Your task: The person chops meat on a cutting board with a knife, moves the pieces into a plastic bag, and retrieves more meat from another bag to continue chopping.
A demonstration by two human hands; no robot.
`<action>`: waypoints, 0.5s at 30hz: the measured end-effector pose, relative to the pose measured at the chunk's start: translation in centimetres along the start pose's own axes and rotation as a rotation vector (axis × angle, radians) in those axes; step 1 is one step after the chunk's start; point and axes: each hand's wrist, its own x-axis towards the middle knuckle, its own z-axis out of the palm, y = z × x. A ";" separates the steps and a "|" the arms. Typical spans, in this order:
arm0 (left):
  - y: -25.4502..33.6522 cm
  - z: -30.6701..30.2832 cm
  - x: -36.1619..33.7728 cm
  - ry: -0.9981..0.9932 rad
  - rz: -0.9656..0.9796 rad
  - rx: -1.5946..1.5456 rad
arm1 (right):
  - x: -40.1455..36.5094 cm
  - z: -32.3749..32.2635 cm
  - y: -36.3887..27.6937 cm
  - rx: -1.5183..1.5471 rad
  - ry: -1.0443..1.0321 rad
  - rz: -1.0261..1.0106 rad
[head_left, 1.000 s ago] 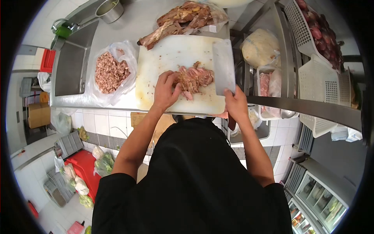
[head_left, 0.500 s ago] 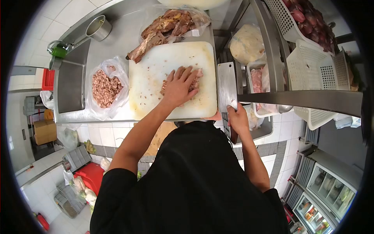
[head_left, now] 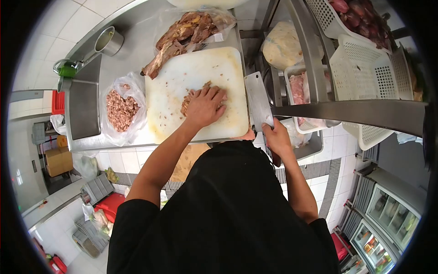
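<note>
Cleaver lifted off the board — right hand gripping it, left hand pressed open on brown chopped meat

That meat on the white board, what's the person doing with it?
A person in a black top stands at a steel counter. Their left hand lies on a pile of chopped brown meat on the white plastic cutting board. Their right hand grips a broad steel cleaver, held off the board's right edge, blade not in the meat. A clear plastic bag of minced meat sits left of the board.
</note>
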 end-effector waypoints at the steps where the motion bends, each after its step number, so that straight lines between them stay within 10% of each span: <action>1: 0.2 -0.1 0.3 0.029 -0.012 0.028 | -0.1 -0.1 -0.1 -0.031 -0.012 -0.008; 15: 2.3 0.5 4.8 -0.036 -0.167 0.073 | 0.0 0.0 1.0 -0.094 -0.068 -0.043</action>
